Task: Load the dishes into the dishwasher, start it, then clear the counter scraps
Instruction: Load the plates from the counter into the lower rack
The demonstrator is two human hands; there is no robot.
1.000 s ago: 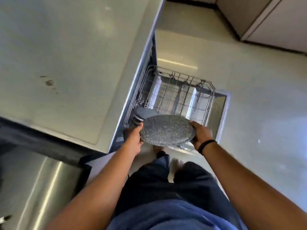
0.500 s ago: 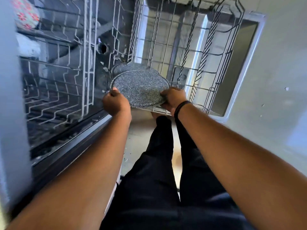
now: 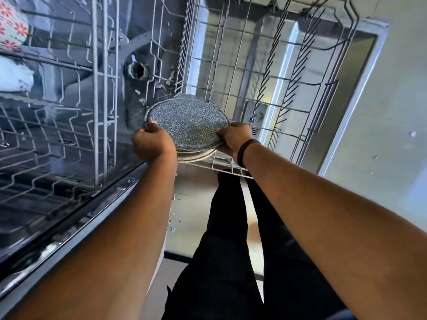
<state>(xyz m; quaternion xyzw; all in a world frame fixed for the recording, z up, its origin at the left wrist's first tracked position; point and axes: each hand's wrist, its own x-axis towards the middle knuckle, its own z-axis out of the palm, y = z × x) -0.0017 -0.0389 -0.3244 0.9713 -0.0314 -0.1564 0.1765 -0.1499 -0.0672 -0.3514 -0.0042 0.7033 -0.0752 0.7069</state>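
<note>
Far left, a floral-patterned dish sat in the upper rack inside the dishwasher; its type was unclear, prob. a bowl or mug. Left hand was curled round the left rim of the grey speckled plate, thumb on top. The plate was tilted, its speckled face turned up toward the camera, w/ another plate's rim just under it. Both were over the near-left corner of the pulled-out lower rack. Right hand, black wristband on the wrist, gripped the right rim.

Both arms outstretched — hands curled.
</note>
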